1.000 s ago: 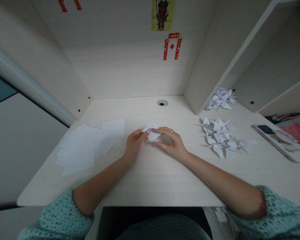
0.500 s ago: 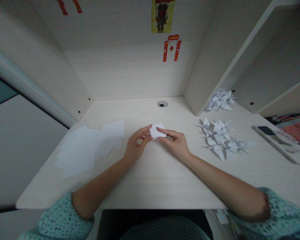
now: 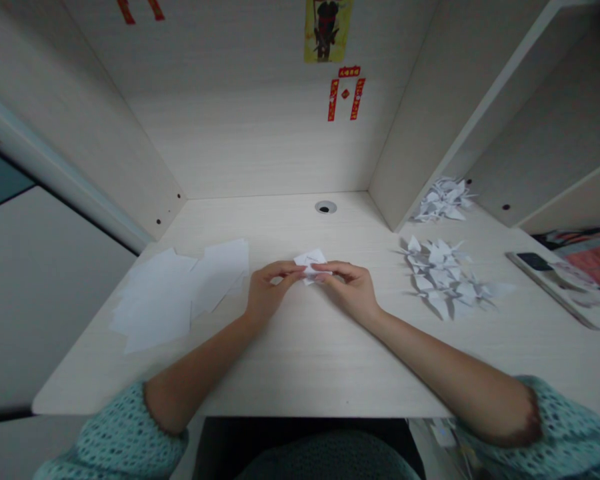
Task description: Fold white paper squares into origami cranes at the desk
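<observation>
A small folded piece of white paper (image 3: 310,256) is held between both hands, just above the desk's middle. My left hand (image 3: 273,285) pinches its left side between thumb and fingers. From the right, my right hand (image 3: 353,285) grips the other side in the same way. Part of the paper stands up behind the fingertips, with a crease line on it, and a small corner shows below them. The fingertips cover the middle of the fold. Left of my left hand lie loose white paper sheets (image 3: 163,300), overlapping one another.
Folded paper cranes (image 3: 437,273) lie in a cluster on the right, with another pile of them (image 3: 443,199) behind, beside the upright divider (image 3: 405,167). A phone (image 3: 565,290) rests at the far right near red cloth (image 3: 597,257). A cable hole (image 3: 325,207) sits at the back.
The paper has turned from a flat, smooth shape into one opened out above and below the fingers. My left hand has dropped slightly, its fingertips now close to those of my right.
</observation>
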A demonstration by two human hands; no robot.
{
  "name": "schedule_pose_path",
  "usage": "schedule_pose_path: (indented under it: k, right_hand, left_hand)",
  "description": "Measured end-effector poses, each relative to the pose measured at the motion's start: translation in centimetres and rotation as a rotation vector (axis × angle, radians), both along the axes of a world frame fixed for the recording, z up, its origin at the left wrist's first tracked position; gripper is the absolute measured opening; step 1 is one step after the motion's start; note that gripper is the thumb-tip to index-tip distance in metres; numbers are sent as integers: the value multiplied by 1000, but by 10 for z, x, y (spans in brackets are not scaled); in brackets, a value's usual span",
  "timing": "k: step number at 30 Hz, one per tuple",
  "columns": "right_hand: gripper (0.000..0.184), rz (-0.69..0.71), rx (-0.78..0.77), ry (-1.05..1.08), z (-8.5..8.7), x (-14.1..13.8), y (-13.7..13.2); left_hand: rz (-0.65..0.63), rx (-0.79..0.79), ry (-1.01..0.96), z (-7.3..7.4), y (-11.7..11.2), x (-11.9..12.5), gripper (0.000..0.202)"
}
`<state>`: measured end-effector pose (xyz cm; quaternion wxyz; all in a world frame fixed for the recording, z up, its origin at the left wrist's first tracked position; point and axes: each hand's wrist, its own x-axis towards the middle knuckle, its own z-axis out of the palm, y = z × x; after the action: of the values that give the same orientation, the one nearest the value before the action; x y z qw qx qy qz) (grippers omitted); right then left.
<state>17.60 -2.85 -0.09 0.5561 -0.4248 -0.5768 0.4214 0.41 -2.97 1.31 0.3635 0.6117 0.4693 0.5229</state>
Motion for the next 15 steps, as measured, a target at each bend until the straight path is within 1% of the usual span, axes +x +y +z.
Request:
schedule_pose_path:
  k: [4, 8, 12, 15]
  right_hand:
    - [8, -14, -25, 16, -2, -1, 2]
    - [8, -13, -35, 32, -3, -1, 2]
    - [13, -1, -37, 35, -3, -2, 3]
    - [16, -3, -76, 63, -2, -3, 3]
  left_hand:
    - [22, 6, 49, 0, -1, 0, 14]
    - [44, -36, 46, -1, -1, 1, 13]
    - [43, -85, -62, -2, 1, 2, 14]
    - [54, -140, -165, -3, 2, 3, 15]
